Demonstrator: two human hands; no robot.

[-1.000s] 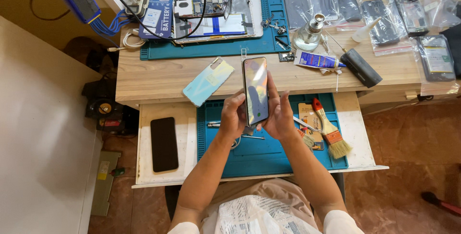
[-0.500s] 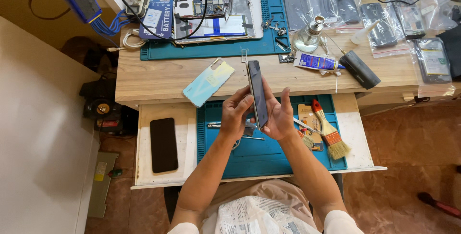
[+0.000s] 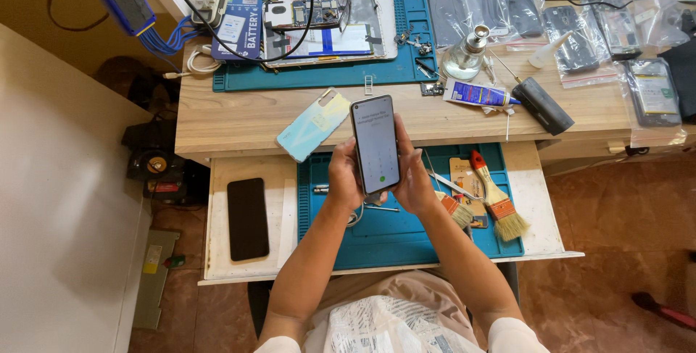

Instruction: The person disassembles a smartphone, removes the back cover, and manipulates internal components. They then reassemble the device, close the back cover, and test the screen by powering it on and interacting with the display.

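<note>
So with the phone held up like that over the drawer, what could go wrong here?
The lit smartphone is gripped only at its edges by the left hand and right hand; a slip could drop it onto the blue mat and the metal tweezers lying there. The pale blue back cover overhangs the desk edge, so a nudge might knock it down.

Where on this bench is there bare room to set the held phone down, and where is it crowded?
Free patches: the bare wood strip between the upper blue mat and the pale phone back cover; the lower blue mat below both hands. Crowded: the bagged phones at top right, and the paintbrush beside the right hand.
</note>
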